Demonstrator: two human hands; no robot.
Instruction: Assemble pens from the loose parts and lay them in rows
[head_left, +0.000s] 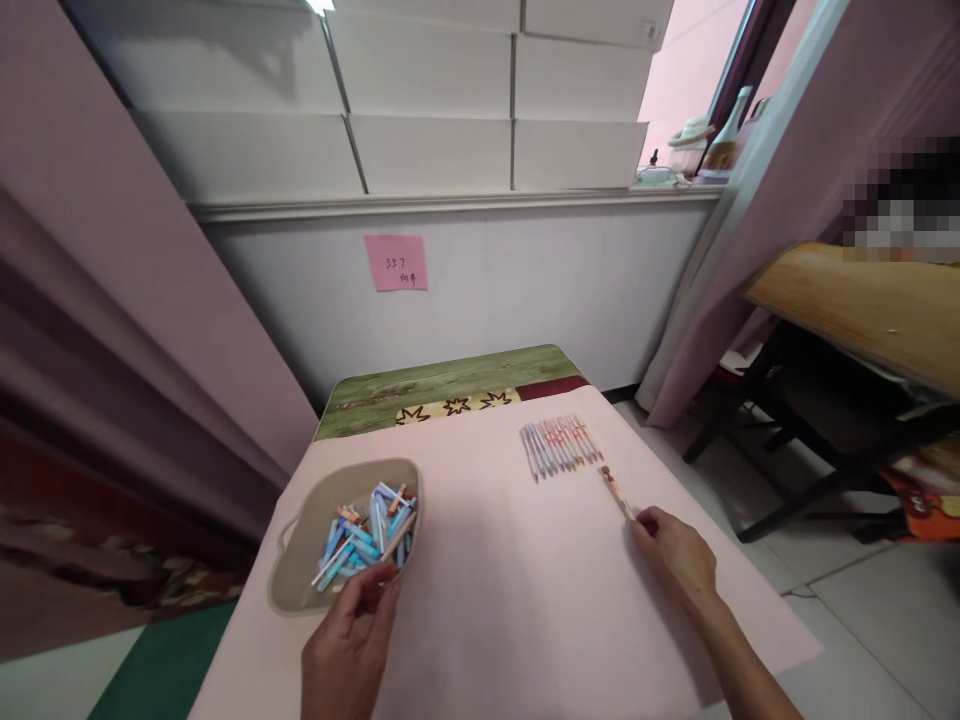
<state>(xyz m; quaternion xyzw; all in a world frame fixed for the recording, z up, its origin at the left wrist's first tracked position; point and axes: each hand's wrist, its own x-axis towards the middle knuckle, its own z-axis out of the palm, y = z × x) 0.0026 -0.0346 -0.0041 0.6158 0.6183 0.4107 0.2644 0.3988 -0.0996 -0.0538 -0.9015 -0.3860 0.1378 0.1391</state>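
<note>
My right hand (675,560) pinches a slim pen (617,492) with a brown figured end, held over the pink-covered table to the right. Just beyond its tip lies a row of several pens (561,446), side by side, in pale blue, pink and red-white. My left hand (352,635) is at the near right rim of a beige basket (300,560), fingers closed. A tan pen (400,537) in the basket runs to its fingertips, which seem to grip it; the contact is partly hidden. Blue, white and brown pens (360,540) lie jumbled in the basket.
The pink sheet (480,600) covers most of a green wood-patterned table (450,375). A pink note (396,263) is stuck on the wall behind. Curtains (172,250) hang at the left. A wooden desk (862,300) and a dark chair (802,400) stand at the right.
</note>
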